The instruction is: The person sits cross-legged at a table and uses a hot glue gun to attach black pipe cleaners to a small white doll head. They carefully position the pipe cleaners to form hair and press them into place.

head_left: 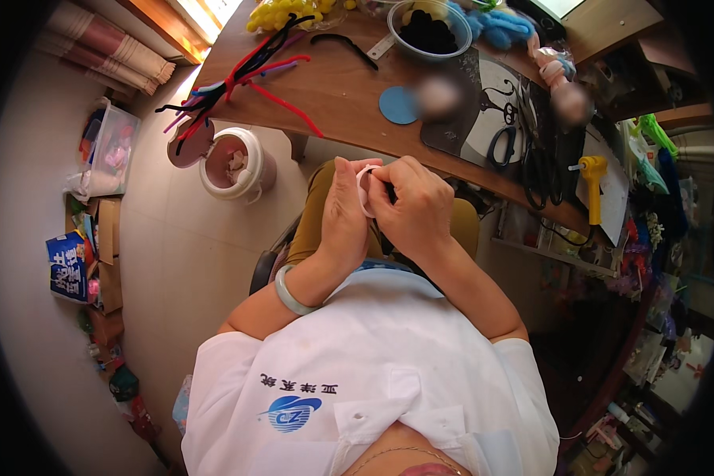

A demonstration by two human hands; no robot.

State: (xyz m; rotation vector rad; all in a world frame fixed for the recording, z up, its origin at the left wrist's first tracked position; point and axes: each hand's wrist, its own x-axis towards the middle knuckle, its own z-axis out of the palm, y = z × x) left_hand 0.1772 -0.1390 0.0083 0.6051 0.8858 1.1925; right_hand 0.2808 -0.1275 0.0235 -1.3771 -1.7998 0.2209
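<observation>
Left hand (pixel 343 213): fingers fairly straight, thumb up, closed around a small pale pink piece (pixel 365 192). Right hand (pixel 418 200): fingers curled in, thumb and index tips at the piece's right side. Dark bit (pixel 390 191) shows under the right fingers; can't tell if it's separate or attached, or which of the two that hand is pinching.

Piece location: between both hands, above the lap, just off the near edge of the desk (pixel 337 99). Mostly covered by fingers, so full shape unclear.

Writing: white shirt (pixel 428 341) has a row of dark characters over a blue round emblem (pixel 293 414), both upside down in this view. Blue package (pixel 67 266) at far left, by the wall, carries big white characters. Ruler (pixel 381 46) lies by the bowl; its marks are too small to read.

On the desk: bundle of red, black and purple fuzzy stems (pixel 232 83) at left, lone black stem (pixel 345 47), clear bowl (pixel 462 52) with black balls (pixel 428 33), blue disc (pixel 397 105); scissors (pixel 503 147) and yellow glue gun (pixel 593 186) at right.

Lidded bin (pixel 255 168) on the floor, left of the knees.
</observation>
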